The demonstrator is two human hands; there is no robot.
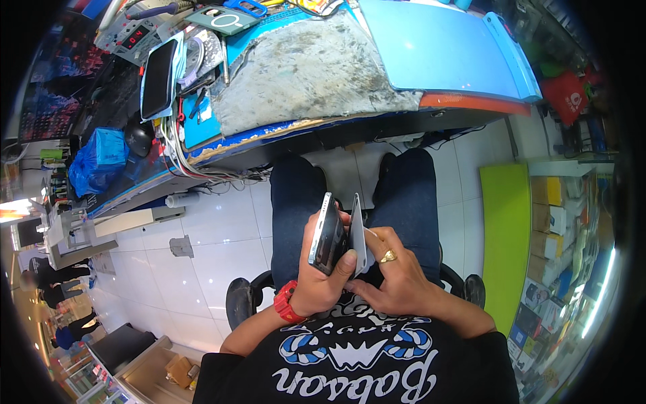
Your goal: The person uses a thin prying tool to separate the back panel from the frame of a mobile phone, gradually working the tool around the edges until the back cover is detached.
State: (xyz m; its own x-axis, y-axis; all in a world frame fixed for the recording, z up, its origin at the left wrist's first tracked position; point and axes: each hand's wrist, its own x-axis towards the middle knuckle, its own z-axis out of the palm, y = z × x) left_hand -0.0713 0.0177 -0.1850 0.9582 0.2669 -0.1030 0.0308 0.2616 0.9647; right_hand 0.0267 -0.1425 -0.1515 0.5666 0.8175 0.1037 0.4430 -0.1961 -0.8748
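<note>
Over my lap, my left hand point(317, 286) is wrapped round a silver-edged smartphone point(326, 239). Its dark face is turned toward a thin, grey, phone-sized panel point(358, 232) that stands tilted beside it. The two spread apart like a V at the far end, and the tip of my left thumb lies on the panel's near end. My right hand point(397, 273), with a gold ring, has its fingers closed at the panel's right side; its fingertips are partly hidden. Whether a cable joins the phone and panel cannot be seen.
Ahead is a workbench with a stained grey mat point(303, 74) and a light-blue board point(437, 47). At its left lie a dark-screened phone point(159, 77), a mouse point(139, 137) and a blue bag point(99, 161). Loose cables point(202, 174) hang below the bench edge.
</note>
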